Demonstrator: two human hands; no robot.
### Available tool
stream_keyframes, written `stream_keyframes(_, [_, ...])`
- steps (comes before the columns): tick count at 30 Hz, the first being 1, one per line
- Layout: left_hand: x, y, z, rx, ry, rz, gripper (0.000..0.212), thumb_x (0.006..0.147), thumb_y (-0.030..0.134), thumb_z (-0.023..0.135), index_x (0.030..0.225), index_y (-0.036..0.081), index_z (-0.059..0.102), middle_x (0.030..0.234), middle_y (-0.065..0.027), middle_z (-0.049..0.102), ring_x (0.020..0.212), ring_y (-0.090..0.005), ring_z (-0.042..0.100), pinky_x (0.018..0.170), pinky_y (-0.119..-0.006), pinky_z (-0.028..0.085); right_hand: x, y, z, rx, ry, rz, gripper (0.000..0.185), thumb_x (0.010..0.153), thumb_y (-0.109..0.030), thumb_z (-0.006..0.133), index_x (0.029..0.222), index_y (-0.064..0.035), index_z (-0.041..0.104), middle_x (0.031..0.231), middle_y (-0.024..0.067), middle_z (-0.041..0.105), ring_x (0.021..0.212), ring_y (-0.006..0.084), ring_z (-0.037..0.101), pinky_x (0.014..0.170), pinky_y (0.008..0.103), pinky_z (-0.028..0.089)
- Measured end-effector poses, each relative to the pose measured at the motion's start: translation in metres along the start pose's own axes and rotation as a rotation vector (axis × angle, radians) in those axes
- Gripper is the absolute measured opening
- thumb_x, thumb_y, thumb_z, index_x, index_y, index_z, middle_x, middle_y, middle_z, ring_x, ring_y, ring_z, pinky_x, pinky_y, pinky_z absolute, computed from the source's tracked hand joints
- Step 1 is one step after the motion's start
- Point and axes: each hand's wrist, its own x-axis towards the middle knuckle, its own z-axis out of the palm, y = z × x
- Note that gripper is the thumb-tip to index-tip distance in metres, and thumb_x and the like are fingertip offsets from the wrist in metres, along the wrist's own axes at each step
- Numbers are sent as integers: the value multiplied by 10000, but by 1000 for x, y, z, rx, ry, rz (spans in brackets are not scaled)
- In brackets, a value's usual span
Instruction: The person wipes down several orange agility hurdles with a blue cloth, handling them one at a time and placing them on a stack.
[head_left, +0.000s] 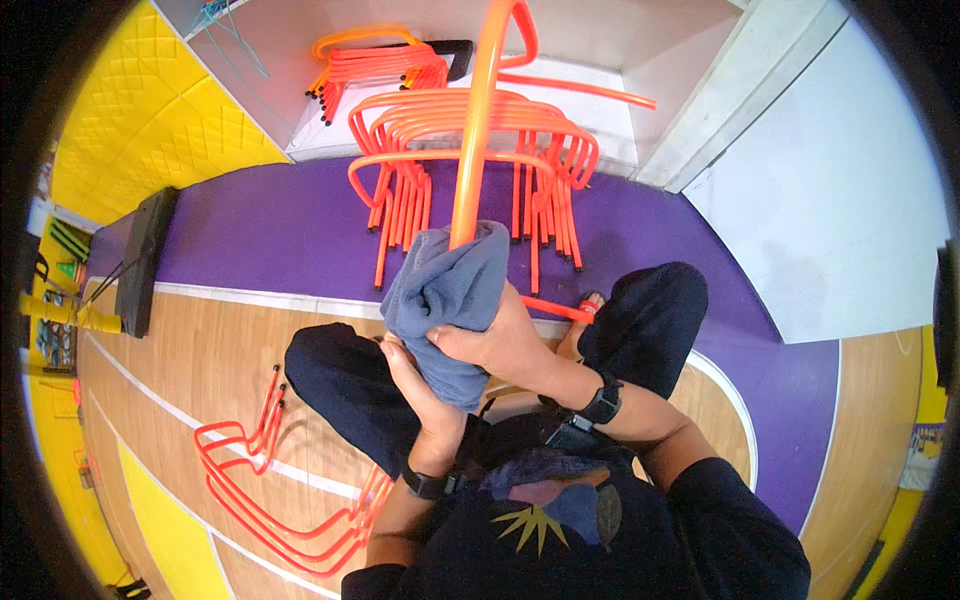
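An orange tubular training hurdle (480, 112) rises in front of me, its near end wrapped in a blue-grey cloth (450, 292). My right hand (502, 337) grips the cloth around the tube from the right, thumb on top. Lower down, my left hand (420, 382) holds the cloth's bottom part from the left side; its fingers are partly hidden behind the fabric. Beyond the cloth, a row of nested orange hurdles (465, 105) stands on the purple floor. Part of the held hurdle's far side extends to the upper right.
More hurdles (382, 64) are piled in a white recess beyond the row. Several orange hurdles (262, 525) lie on the wood floor at lower left. A black padded object (146, 262) stands at left, near yellow wall padding (157, 105). A white panel (825, 195) is at right.
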Motion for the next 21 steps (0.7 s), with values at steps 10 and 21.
stream_keyframes(10, [50,104,34,657,-428,-85,492,1011,377,318,1016,-33,591,1033,-140,620,965,-191,570,906,-319,426,-22,0,10,-458,-216,33,535,656,-173,733,1107,-40,477,953,168,597,901,334,614,798,391,480])
stream_keyframes(21, [67,96,57,317,-31,-58,396,975,455,398,879,77,464,746,-18,446,613,-149,530,600,-287,507,-43,27,-2,-208,-627,-175,307,646,-112,703,916,-87,559,896,78,609,870,265,614,757,356,476])
